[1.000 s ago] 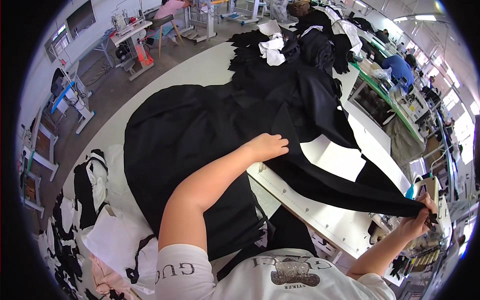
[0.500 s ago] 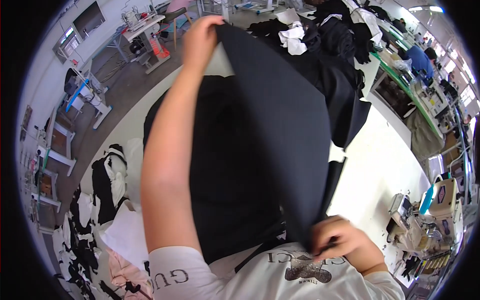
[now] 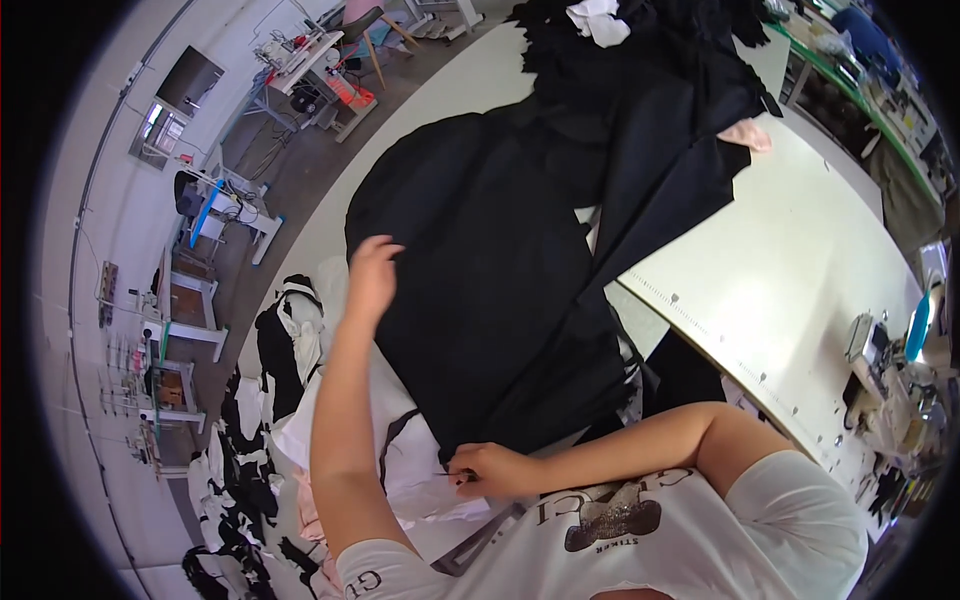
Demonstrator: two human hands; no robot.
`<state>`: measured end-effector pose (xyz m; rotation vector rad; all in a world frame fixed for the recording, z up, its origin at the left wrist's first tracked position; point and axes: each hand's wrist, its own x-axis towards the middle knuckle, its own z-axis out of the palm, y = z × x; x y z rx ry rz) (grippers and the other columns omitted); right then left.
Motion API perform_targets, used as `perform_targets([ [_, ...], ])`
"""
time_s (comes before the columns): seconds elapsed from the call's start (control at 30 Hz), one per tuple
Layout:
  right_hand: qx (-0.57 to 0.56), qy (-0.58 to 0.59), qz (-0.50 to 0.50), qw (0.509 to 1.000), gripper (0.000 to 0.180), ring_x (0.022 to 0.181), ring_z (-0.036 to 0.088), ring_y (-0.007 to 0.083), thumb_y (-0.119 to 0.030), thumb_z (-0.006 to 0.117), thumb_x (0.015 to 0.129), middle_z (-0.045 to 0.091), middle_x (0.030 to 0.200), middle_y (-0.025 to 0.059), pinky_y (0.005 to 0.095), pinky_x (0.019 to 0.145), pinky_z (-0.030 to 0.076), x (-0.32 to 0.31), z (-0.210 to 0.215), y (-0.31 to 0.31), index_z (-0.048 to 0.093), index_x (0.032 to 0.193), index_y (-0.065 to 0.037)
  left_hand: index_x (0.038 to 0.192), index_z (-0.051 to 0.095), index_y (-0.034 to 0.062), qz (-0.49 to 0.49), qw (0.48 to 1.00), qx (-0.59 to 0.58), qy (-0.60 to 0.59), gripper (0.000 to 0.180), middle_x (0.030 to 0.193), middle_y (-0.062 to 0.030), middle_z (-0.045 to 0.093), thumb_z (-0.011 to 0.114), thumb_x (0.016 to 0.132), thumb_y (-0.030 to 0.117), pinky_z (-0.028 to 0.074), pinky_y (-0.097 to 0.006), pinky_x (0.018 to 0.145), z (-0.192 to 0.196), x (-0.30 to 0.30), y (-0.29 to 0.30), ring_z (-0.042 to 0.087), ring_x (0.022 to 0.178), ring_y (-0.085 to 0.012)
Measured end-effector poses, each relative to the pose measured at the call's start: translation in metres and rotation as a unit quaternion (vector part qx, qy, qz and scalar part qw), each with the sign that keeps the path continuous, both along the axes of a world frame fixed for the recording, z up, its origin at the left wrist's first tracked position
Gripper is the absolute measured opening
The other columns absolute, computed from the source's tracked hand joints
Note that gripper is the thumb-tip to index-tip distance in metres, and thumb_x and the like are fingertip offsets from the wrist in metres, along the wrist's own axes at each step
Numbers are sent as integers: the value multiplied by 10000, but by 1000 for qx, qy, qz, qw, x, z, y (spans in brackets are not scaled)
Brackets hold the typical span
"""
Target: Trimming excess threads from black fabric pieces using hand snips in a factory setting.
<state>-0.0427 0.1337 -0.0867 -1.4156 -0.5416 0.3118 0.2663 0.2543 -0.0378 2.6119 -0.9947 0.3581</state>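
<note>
A broad piece of black fabric (image 3: 490, 270) lies over the table in front of me, fairly flat, with a few creases. My left hand (image 3: 373, 268) is above its left edge, fingers stretched out and slightly apart, with nothing in them. At the near left corner of the fabric is my right hand (image 3: 497, 470), its fingers closed. A small, thin dark object sticks out between those fingers, too small to name. Whether the right hand also pinches the fabric corner is hidden. More black fabric (image 3: 670, 170) lies in folds beyond, overlapping the piece's far right side.
White and black cloth scraps (image 3: 290, 340) are heaped along the left, with white cloth (image 3: 420, 470) near my body. A white table (image 3: 790, 240) extends right, marked along its edge. A sewing machine (image 3: 880, 370) stands at the right. Other machine stations (image 3: 235, 215) line the left wall.
The black fabric, held up and stretched between both hands before, now lies down on the table. My left hand came nearer and let go; my right hand moved left across my body.
</note>
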Motion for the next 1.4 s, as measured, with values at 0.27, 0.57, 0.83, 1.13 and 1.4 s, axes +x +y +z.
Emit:
perform_targets([
  [0.27,-56,-2,138,989,321,603,572,172,-330,637,917,632,699,95,335,586,468,-29,3,-110,667,899,-11,1025,591,10,-66,880,-139,449,135,894,-119,655,523,908,13,514,-296,746,-27,-141,-158,647,829,-189],
  [0.57,153,220,-194,944,374,529,409,26,-345,503,999,554,659,-24,182,486,299,-72,2,-224,667,1076,-18,1132,552,2,-113,754,-253,595,237,1073,-90,651,449,922,-33,488,-248,769,0,-204,-176,610,789,-130],
  [0.83,89,236,-310,917,178,542,467,38,-208,557,953,562,655,-9,185,486,306,-49,-7,-235,575,1025,-46,1395,428,16,-152,724,-207,640,493,1212,-92,597,490,909,-40,493,-251,842,4,-247,-179,645,931,-133],
  [1.13,98,215,-277,931,129,529,484,38,-136,592,932,565,636,-22,195,494,333,-37,-6,-221,557,985,-24,1422,380,-3,-173,704,-200,659,538,1342,-111,515,515,904,-55,509,-262,835,2,-247,-177,665,952,-168],
  [1.4,-19,-80,-346,935,300,652,500,90,58,610,795,558,781,1,225,581,380,-36,46,-273,682,1073,-26,1212,617,40,-223,896,-148,355,390,1181,-156,596,515,870,-116,523,-300,834,18,-264,-183,676,945,-217],
])
